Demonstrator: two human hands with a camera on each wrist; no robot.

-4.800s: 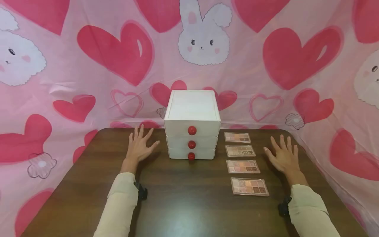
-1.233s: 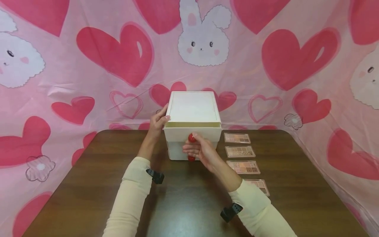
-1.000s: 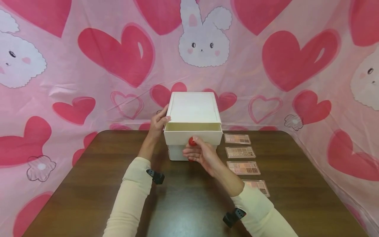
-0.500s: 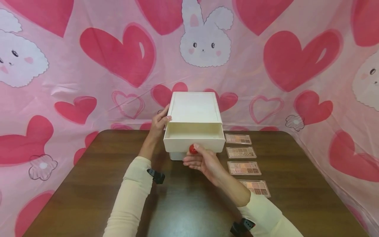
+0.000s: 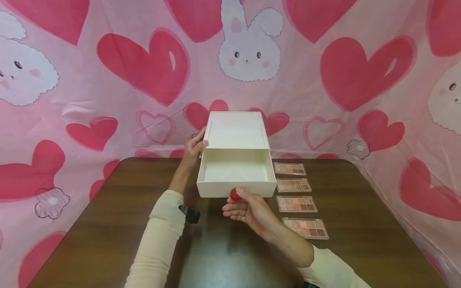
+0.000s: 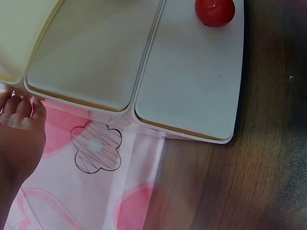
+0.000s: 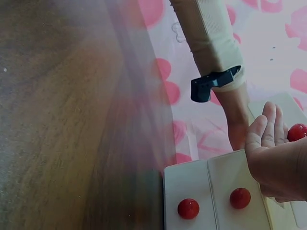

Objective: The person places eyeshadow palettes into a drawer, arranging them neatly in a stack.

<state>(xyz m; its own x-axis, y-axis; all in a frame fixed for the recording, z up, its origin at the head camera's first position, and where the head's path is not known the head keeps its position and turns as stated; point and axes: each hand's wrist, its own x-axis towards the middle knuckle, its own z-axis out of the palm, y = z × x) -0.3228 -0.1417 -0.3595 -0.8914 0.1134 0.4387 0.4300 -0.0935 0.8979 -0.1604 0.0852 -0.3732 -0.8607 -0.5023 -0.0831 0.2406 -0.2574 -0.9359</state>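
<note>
A white three-drawer cabinet (image 5: 235,130) stands at the table's far middle. Its top drawer (image 5: 216,190) is pulled well out, baring a pale inner floor. My right hand (image 5: 258,214) pinches that drawer's red knob (image 5: 235,194) between thumb and fingers, palm turned inward. Against the cabinet's left side lies my left hand (image 5: 192,152), fingers stretched along the wall and thumb at the top front corner. The right wrist view shows the lower drawers' red knobs (image 7: 188,209) with their fronts closed. In the left wrist view, my left hand (image 6: 21,134) touches the cabinet's side edge.
Right of the cabinet, several clear-lidded eyeshadow palettes (image 5: 297,204) lie in a column on the dark wooden table (image 5: 119,240). The farthest palette (image 5: 289,169) sits close to the drawer's right side. A pink heart-and-bunny cloth (image 5: 144,80) hangs behind.
Both hands have left the table for the cabinet. My right hand has drawn the top drawer out toward me by its knob, farther in each frame. Lately the left hand has stayed still.
</note>
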